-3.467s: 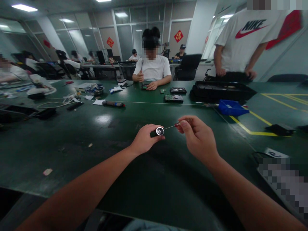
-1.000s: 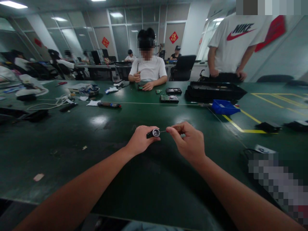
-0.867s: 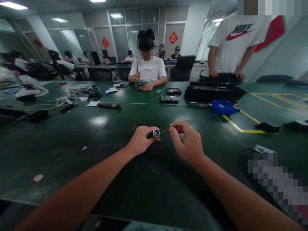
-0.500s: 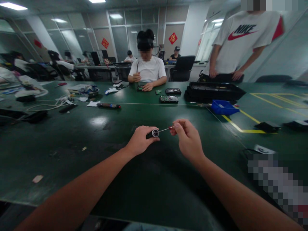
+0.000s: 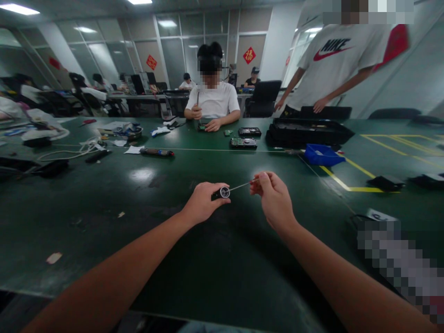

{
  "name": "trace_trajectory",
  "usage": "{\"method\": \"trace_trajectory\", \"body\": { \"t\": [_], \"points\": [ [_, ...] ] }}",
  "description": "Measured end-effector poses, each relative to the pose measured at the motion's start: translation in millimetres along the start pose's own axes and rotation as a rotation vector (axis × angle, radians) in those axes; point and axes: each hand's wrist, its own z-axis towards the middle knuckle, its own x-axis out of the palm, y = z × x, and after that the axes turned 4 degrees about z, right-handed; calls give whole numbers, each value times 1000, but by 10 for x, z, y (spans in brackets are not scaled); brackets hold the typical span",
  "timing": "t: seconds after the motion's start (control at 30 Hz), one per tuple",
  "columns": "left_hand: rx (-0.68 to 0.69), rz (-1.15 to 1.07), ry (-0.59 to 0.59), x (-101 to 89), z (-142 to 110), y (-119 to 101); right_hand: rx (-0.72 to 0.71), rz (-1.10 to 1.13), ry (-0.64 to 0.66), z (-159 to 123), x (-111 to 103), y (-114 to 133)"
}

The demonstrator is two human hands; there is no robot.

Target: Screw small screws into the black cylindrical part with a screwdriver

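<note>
My left hand [image 5: 201, 203] is closed around a short black cylinder [image 5: 216, 194], gripped between thumb and fingers. Its silver-rimmed round end [image 5: 225, 192] faces right and toward me; dark parts show inside. From the right, my right hand [image 5: 275, 196] pinches a small screwdriver [image 5: 239, 186] with a thin metal shaft and a reddish handle mostly hidden by the fingers. The shaft's tip reaches into or against the ringed opening; how deep it sits I cannot tell. Both hands are raised over the green table [image 5: 208, 277].
Across the table a seated person [image 5: 213, 101] works on a small green board. Beyond my hands lie open drives [image 5: 243, 143], an electric screwdriver [image 5: 157, 151], a blue bin [image 5: 324, 155] and a black tray [image 5: 308, 132]. A standing person [image 5: 340, 60] is at the back right.
My right hand has shifted slightly right and its grip on the screwdriver has turned, so more shaft shows. My left hand stays nearly still. The standing person has leaned left with arms spread.
</note>
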Motion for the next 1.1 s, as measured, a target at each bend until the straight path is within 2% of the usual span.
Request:
{"method": "trace_trajectory", "body": {
  "t": [0.3, 0.6, 0.77, 1.1],
  "points": [
    [-6, -82, 21, 35, -8, 18, -227, -381, 69, -122, 39, 139],
    [-41, -119, 23, 39, -15, -3, -336, -631, 60, -129, -13, 195],
    [-30, -112, 15, 56, -21, 17, -398, -657, 90, -156, -8, 213],
    [-29, -102, 36, 58, -6, -2, -432, -596, 274, -206, -18, 255]
  ]
}}
